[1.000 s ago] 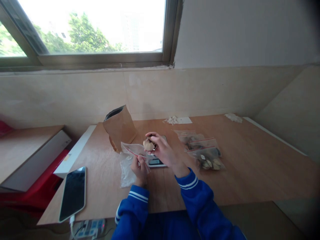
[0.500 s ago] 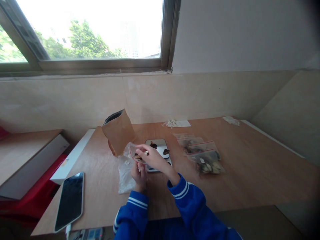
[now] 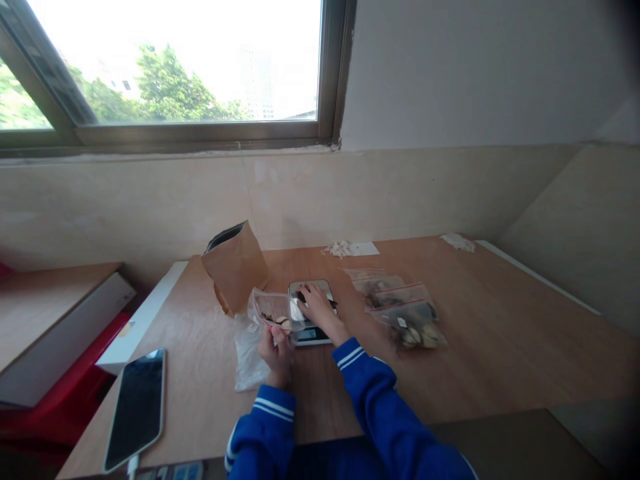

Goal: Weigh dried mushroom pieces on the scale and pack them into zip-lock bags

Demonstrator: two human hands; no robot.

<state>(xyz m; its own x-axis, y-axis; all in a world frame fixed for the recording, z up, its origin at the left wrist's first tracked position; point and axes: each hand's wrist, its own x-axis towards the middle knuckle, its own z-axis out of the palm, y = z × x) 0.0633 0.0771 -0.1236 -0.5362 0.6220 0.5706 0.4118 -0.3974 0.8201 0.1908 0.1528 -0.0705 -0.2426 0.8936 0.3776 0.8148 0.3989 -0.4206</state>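
My left hand (image 3: 275, 348) grips the lower edge of a clear zip bag (image 3: 267, 303) with a red seal line. Its mouth is spread, and pale and dark dried slices (image 3: 280, 322) show inside. My right hand (image 3: 316, 305) reaches over a white kitchen scale (image 3: 326, 288), palm down, with its fingers extended and somewhat apart. A dark dried piece (image 3: 300, 296) lies at its fingertips, and part of another shows by the hand's right side. The scale's display (image 3: 309, 335) is visible below the hand, its digits too small to read.
A brown paper bag (image 3: 236, 267) stands open behind the zip bag. Clear plastic (image 3: 249, 357) lies below it. Filled zip bags (image 3: 417, 333) sit at the right. A charging tablet (image 3: 136, 407) rests at front left; white stringy material (image 3: 340, 249) lies near the wall.
My right hand has moved from the zip bag's mouth rightward onto the scale, over the dark pieces. The zip bag, still in my left hand, now shows its contents more openly.
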